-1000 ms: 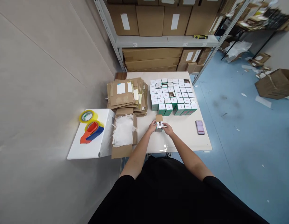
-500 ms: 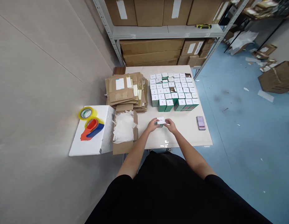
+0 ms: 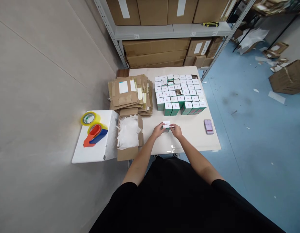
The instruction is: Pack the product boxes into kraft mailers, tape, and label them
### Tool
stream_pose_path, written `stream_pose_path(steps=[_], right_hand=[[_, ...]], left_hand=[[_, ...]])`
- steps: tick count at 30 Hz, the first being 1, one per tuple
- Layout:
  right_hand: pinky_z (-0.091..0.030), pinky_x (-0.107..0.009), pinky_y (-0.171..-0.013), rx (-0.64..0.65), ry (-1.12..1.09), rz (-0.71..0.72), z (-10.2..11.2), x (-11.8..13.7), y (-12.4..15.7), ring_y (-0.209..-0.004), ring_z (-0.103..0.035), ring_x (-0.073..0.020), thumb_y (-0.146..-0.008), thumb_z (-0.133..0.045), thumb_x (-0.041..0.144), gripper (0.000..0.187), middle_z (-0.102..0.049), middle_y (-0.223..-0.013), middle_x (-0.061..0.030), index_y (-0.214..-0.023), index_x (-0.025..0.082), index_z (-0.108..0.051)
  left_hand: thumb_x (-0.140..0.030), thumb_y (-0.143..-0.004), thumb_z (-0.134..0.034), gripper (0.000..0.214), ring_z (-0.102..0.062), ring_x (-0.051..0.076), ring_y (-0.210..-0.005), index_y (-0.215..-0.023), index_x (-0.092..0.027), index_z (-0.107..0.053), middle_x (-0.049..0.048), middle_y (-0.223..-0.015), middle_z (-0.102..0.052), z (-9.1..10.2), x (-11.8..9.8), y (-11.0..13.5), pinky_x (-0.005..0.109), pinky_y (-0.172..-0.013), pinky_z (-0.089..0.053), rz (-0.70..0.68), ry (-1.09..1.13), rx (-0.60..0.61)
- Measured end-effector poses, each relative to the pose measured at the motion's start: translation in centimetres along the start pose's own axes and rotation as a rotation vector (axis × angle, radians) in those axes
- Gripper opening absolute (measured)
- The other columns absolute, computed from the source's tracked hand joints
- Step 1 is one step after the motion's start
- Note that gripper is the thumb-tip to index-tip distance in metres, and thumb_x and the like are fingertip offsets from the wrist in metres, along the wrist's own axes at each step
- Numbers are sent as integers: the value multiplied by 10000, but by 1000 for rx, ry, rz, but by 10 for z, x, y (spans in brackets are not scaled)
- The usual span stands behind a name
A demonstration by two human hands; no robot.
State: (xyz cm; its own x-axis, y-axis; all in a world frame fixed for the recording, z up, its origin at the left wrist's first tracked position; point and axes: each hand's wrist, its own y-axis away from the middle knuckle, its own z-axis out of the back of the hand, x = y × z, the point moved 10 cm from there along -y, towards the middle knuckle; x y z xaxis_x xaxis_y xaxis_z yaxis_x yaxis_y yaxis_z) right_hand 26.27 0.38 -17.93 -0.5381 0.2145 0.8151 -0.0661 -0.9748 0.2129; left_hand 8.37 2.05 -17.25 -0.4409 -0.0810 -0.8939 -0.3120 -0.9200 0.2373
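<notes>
A small white-topped green carton (image 3: 166, 124) stands upright on the white table near its front edge. My left hand (image 3: 159, 130) grips the carton's left side, thumb and fingers closed against it. On the opposite side, my right hand (image 3: 176, 130) pinches at the carton's right top edge, where a thin white bit shows at the fingertips, perhaps a flap. Behind them stand rows of similar white-topped green cartons (image 3: 168, 106), a few with their tops open.
Flattened cardboard (image 3: 124, 92) is stacked at left, behind an open cardboard box (image 3: 141, 129) of white packing material. A white foam block (image 3: 91, 155) bears tape rolls (image 3: 88, 118) and an orange-and-blue tape dispenser (image 3: 94, 136). A blurred purple item (image 3: 208, 127) lies right; shelving (image 3: 150, 32) stands behind.
My right fingers have drawn in closer together at the carton's right edge, where a thin white bit now shows. My left hand keeps its hold. The view has shifted slightly.
</notes>
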Motion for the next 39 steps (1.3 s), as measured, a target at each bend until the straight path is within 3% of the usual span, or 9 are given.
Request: stream_pose_path(steps=[10,18,22,27,31,34,37,39], right_hand=[[-523,-335,-909,-1,267,155,-10,13,5,-1003,-703,-253,-1038,-454,297,281,-748,-1219,-66,-1172,278,-700],[-527,-336,-932,63,288,219,-11,12,7,-1052,-700,-255,-1023,-493,276,251,-744,-1224,-72,-1130,268,-721],[-531,-354,-983,111,295,223,-10,10,8,-1109,-695,-256,-987,-543,256,226,-746,-1232,-71,-1106,262,-735],[-537,-383,-1009,128,205,232,-9,13,8,-1121,-697,-262,-909,-622,230,169,-743,-1236,-72,-1003,262,-758],[-553,-384,-982,112,-47,92,-9,3,2,-1094,-699,-250,-855,-685,338,123,-754,-1182,-64,-927,258,-743],[-561,-377,-929,40,-293,-137,-11,-20,2,-990,-704,-227,-814,-703,460,323,-763,-1078,-52,-1059,250,-705],[-555,-378,-888,44,-472,-326,-25,-37,9,-1000,-693,-241,-759,-740,531,476,-761,-1069,-67,-1134,244,-683],[-545,-381,-894,61,-553,-378,-33,-40,11,-1041,-687,-253,-738,-755,552,500,-756,-1113,-76,-1129,246,-694]], left_hand=[[-267,-960,-594,351,-708,229,-1149,-1302,-286,-670,40,-1317,-727,5,-5,1,361,-1028,-536,-11,-136,-60],[-249,-933,-629,291,-661,231,-1260,-1207,-261,-725,47,-1475,-635,4,-3,4,369,-1098,-511,-97,-62,-74],[-277,-945,-620,252,-672,227,-1251,-1164,-229,-734,79,-1524,-592,-1,10,6,370,-1083,-528,-47,72,-108],[-266,-937,-617,231,-714,215,-1156,-1132,-198,-720,102,-1333,-716,-9,27,3,372,-1050,-549,66,188,-161],[-239,-872,-708,339,-709,219,-1148,-1208,-209,-684,104,-1319,-712,-8,35,0,379,-1044,-546,118,233,-230],[-244,-823,-787,597,-711,243,-1146,-1383,-211,-582,140,-1330,-696,-10,51,1,413,-1041,-543,233,365,-270],[-273,-816,-818,591,-707,270,-1149,-1355,-169,-599,173,-1283,-707,-15,60,4,432,-1050,-532,287,447,-266],[-295,-818,-824,570,-700,277,-1153,-1333,-164,-616,178,-1273,-709,-15,62,5,444,-1054,-527,274,463,-265]])
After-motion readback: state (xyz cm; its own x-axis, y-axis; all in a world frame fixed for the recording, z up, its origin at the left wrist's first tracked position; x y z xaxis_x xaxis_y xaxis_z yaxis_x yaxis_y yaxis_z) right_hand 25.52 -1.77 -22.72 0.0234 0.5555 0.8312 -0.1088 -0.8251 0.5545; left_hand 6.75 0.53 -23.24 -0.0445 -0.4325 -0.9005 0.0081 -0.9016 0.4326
